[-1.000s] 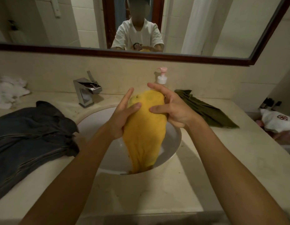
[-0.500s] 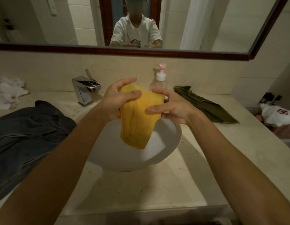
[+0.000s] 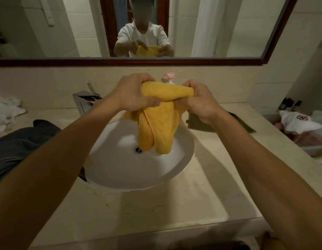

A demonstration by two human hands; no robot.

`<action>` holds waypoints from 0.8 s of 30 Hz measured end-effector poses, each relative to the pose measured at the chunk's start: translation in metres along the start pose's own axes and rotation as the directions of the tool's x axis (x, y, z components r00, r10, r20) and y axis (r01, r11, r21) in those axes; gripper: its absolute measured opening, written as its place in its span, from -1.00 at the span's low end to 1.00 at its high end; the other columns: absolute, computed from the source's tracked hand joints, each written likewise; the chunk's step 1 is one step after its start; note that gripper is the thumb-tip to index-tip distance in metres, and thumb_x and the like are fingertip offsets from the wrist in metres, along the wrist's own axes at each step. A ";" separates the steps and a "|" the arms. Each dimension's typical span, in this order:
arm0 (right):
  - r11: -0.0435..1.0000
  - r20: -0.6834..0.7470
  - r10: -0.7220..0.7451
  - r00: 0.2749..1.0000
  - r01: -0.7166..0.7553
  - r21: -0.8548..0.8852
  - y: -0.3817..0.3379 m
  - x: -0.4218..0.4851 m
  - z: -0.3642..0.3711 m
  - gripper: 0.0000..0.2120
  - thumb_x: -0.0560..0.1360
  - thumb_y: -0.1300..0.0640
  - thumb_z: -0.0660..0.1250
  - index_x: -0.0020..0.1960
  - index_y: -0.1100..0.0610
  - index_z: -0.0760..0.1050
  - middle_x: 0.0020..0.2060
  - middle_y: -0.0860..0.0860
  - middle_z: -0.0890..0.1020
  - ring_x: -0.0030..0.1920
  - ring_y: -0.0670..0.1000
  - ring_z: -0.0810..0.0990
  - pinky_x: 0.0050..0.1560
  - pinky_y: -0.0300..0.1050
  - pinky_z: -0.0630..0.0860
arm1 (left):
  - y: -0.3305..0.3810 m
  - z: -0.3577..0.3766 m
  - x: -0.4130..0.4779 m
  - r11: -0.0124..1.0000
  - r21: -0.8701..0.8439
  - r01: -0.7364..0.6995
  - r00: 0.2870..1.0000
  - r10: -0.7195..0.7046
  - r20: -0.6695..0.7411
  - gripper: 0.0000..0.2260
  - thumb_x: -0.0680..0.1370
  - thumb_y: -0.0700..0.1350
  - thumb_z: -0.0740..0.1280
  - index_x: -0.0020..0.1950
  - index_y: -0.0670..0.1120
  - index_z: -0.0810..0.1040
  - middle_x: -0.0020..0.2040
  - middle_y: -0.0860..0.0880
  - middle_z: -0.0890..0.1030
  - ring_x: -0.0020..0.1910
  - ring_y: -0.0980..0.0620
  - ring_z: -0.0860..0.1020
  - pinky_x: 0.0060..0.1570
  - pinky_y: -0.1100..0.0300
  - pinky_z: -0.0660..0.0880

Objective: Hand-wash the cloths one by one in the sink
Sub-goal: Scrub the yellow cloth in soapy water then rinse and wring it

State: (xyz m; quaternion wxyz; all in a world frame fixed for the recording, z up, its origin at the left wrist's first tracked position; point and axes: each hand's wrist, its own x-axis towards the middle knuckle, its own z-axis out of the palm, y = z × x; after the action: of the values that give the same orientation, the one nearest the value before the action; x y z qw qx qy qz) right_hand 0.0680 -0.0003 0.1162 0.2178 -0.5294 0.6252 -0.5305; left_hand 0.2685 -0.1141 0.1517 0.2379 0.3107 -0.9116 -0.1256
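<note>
A yellow cloth hangs above the white sink, bunched into a roll at its top. My left hand grips the roll's left end and my right hand grips its right end. The cloth's lower folds dangle into the bowl beside the drain. A dark blue-grey cloth lies on the counter left of the sink. An olive green cloth lies on the counter to the right, partly hidden by my right forearm.
A chrome faucet stands behind the sink at the left. A pink-topped pump bottle peeks out behind the cloth. White crumpled fabric sits far left. A bin with a white cloth is at the right. A mirror hangs above.
My hands have gone from pressing the cloth between flat palms to gripping its gathered top at both ends. The cloth has bunched into a roll and hangs lower into the bowl.
</note>
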 end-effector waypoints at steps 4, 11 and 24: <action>0.988 -0.069 0.051 0.996 -0.040 0.148 -0.008 -0.011 -0.028 -0.67 0.45 0.28 0.56 0.14 0.12 0.53 0.00 0.06 0.69 0.00 0.03 0.71 -0.01 -0.05 0.67 | 0.016 0.005 0.008 0.991 0.104 -0.080 0.997 0.082 -0.014 -0.64 0.45 0.37 0.29 -0.03 0.11 0.54 -0.13 0.03 0.56 -0.01 -0.07 0.54 -0.11 0.10 0.37; 0.992 -0.190 0.035 0.981 -0.011 0.126 -0.016 -0.040 -0.099 -0.54 0.52 0.09 0.52 0.36 0.08 0.48 0.18 0.05 0.65 0.18 0.02 0.66 0.16 -0.03 0.64 | 0.099 0.035 0.019 0.918 -0.395 0.019 0.999 -0.002 0.042 -0.77 0.55 0.18 0.38 -0.13 0.04 0.63 -0.14 0.03 0.67 -0.11 0.06 0.64 -0.15 0.11 0.57; 0.923 -0.396 0.213 0.893 -0.317 -0.219 0.061 -0.129 -0.290 -0.43 0.38 -0.09 0.63 0.32 -0.04 0.51 0.15 -0.01 0.62 0.12 -0.02 0.64 0.04 -0.20 0.57 | 0.253 0.206 0.054 0.366 -0.721 0.589 0.735 0.128 0.666 -0.70 0.59 0.06 0.39 0.18 -0.14 0.61 0.00 -0.10 0.71 -0.07 -0.01 0.68 -0.07 0.07 0.66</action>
State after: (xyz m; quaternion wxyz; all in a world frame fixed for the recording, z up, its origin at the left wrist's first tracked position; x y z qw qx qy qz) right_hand -0.1555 0.2331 0.1231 0.0925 -0.3555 0.7896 -0.4915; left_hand -0.0026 0.0652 0.0902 0.0283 0.2037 -0.6538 -0.7282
